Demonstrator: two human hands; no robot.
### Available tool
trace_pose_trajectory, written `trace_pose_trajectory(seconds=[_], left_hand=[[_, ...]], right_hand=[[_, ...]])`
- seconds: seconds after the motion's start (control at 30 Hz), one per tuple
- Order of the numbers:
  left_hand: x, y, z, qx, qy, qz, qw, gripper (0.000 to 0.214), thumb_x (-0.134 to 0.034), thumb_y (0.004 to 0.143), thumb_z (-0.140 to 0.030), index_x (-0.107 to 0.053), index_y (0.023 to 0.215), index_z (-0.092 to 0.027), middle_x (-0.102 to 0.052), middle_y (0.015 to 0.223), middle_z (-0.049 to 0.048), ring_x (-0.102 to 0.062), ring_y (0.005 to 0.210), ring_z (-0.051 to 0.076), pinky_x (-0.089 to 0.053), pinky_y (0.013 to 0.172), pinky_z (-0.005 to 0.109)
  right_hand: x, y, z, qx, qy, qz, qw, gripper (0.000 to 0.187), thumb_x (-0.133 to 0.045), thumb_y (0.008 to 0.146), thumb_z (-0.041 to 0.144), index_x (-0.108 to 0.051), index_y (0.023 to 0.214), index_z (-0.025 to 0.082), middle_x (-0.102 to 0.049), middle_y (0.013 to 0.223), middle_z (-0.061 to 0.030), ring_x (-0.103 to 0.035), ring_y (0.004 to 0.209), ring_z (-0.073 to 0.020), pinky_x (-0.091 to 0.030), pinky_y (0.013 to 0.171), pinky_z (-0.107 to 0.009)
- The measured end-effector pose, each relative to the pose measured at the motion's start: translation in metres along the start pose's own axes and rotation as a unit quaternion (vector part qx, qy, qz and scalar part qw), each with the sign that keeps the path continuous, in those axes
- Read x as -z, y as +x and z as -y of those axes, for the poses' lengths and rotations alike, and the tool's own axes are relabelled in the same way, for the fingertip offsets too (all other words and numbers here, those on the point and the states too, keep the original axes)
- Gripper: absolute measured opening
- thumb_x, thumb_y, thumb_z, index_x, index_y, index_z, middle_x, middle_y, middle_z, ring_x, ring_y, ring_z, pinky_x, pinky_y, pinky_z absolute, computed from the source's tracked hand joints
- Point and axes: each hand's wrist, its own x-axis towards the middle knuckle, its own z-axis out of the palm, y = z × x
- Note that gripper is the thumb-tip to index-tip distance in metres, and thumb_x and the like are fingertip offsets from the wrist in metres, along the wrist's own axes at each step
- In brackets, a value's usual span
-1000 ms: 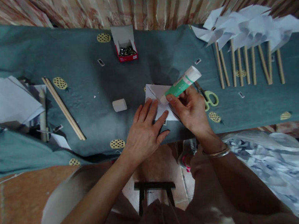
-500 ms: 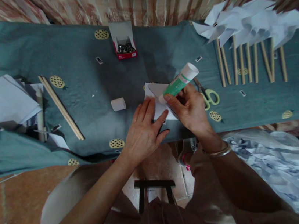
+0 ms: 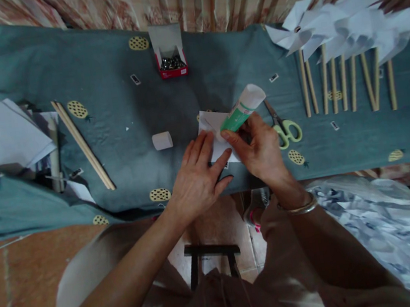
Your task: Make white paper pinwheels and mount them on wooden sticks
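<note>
My right hand (image 3: 261,148) grips a green and white glue tube (image 3: 243,107), nozzle down against a folded white paper (image 3: 213,124) on the teal cloth. My left hand (image 3: 198,174) lies flat with fingers spread, pressing the near left part of that paper. A small white cap (image 3: 162,140) sits on the cloth just left of my left hand. Green-handled scissors (image 3: 284,127) lie right of my right hand.
A red box of metal pins (image 3: 173,65) stands open at the back. Finished white paper pinwheels on wooden sticks (image 3: 343,52) lie at the right. Two wooden sticks (image 3: 84,145) and a stack of white paper (image 3: 0,134) lie at the left. Paper scraps (image 3: 383,230) pile near my right knee.
The glue tube has tilted more upright and its nozzle has shifted slightly left on the paper. My left hand has stayed pressed on the paper.
</note>
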Motion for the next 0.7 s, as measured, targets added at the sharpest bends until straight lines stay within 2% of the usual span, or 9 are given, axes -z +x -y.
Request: trace_pose_trajectory(seconds=[0.13, 0.27, 0.4, 0.6, 0.7], left_hand=[[-0.0007, 0.0003, 0.0003, -0.004, 0.009, -0.003, 1.0, 0.055, -0.056, 0.092, -0.047, -0.048, 0.139, -0.02, -0.032, 0.157, 0.0203, -0.025, 0.147, 0.04, -0.03, 0.114, 0.063], [-0.0008, 0.0004, 0.0003, -0.007, 0.013, -0.012, 1.0, 0.056, -0.058, 0.091, -0.046, -0.047, 0.14, -0.02, -0.034, 0.156, 0.0214, -0.027, 0.147, 0.04, -0.03, 0.114, 0.063], [-0.0004, 0.0002, 0.0004, -0.011, 0.014, -0.011, 1.0, 0.056, -0.057, 0.092, -0.046, -0.047, 0.14, -0.019, -0.034, 0.155, 0.0226, -0.028, 0.146, 0.041, -0.031, 0.114, 0.062], [-0.0013, -0.0012, 0.0013, -0.005, 0.008, -0.009, 1.0, 0.056, -0.055, 0.092, -0.047, -0.046, 0.141, -0.021, -0.032, 0.157, 0.0191, -0.025, 0.148, 0.04, -0.03, 0.114, 0.063], [-0.0014, -0.0013, 0.0016, -0.011, 0.008, -0.011, 1.0, 0.056, -0.055, 0.093, -0.047, -0.048, 0.141, -0.019, -0.032, 0.157, 0.0211, -0.026, 0.147, 0.041, -0.03, 0.114, 0.063]], right_hand=[[0.0013, 0.0003, 0.003, 0.009, -0.006, 0.01, 1.0, 0.021, -0.063, 0.087, 0.044, -0.052, 0.087, 0.026, -0.063, 0.076, -0.0009, -0.061, 0.071, -0.0204, -0.048, 0.067, -0.036], [0.004, 0.0009, 0.0051, 0.014, -0.009, 0.034, 0.999, 0.018, -0.063, 0.087, 0.041, -0.056, 0.094, 0.027, -0.066, 0.084, -0.0033, -0.064, 0.081, -0.0231, -0.05, 0.074, -0.038], [0.0059, 0.0014, 0.0065, 0.024, -0.033, 0.051, 0.998, 0.02, -0.062, 0.088, 0.044, -0.057, 0.098, 0.028, -0.067, 0.086, -0.0035, -0.064, 0.084, -0.0234, -0.051, 0.076, -0.038], [0.0073, 0.0008, 0.0086, 0.041, -0.054, 0.06, 0.996, 0.022, -0.06, 0.088, 0.045, -0.058, 0.099, 0.027, -0.066, 0.087, -0.0057, -0.063, 0.086, -0.0258, -0.051, 0.077, -0.041], [0.0081, 0.0, 0.0078, 0.049, -0.055, 0.057, 0.996, 0.02, -0.06, 0.089, 0.044, -0.058, 0.098, 0.027, -0.065, 0.087, -0.0051, -0.063, 0.087, -0.0253, -0.05, 0.078, -0.04]])
